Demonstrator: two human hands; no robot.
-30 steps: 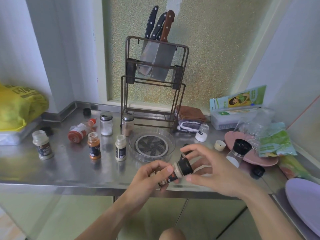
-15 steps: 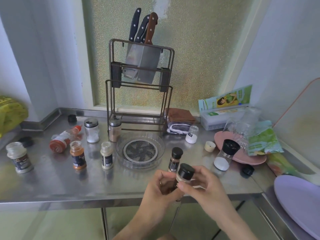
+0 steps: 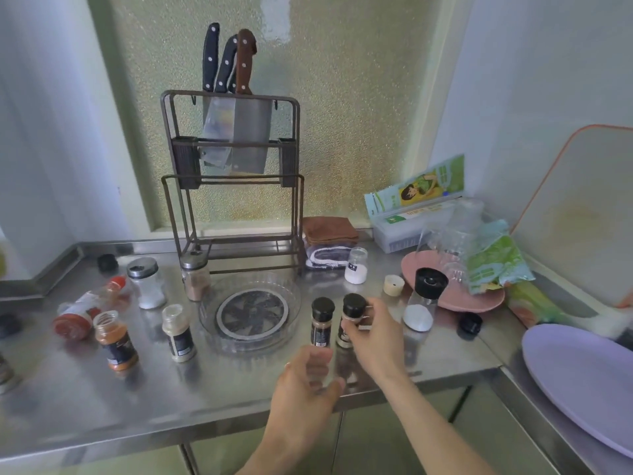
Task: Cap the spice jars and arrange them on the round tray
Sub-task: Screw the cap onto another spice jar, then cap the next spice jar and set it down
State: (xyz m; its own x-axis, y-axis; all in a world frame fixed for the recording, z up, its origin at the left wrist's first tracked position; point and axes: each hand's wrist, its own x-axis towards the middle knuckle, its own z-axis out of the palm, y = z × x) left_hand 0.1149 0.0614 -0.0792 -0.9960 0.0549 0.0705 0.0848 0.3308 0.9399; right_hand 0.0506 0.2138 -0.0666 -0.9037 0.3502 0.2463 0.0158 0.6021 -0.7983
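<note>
My right hand (image 3: 371,334) grips a black-capped spice jar (image 3: 352,311), standing upright on the steel counter beside a second black-capped jar (image 3: 322,320). My left hand (image 3: 308,378) hovers just in front of that second jar, fingers apart, holding nothing. The clear round tray (image 3: 250,311) lies left of both jars with nothing on it. Uncapped jars stand further left: an orange-powder jar (image 3: 114,341) and a pale-powder jar (image 3: 178,332). A red-capped bottle (image 3: 85,308) lies on its side. An open jar of white powder (image 3: 356,265) stands behind, with a cream cap (image 3: 393,285) near it.
A knife rack (image 3: 233,173) stands behind the tray, two metal-lidded shakers (image 3: 147,282) beside it. A black-topped grinder (image 3: 424,299), a pink plate (image 3: 455,296), loose black caps (image 3: 470,323), folded cloths (image 3: 329,241) and a lilac plate (image 3: 582,375) fill the right side.
The jar I held in both hands above the counter edge now stands on the counter next to the other capped jar. My left hand has let go of it.
</note>
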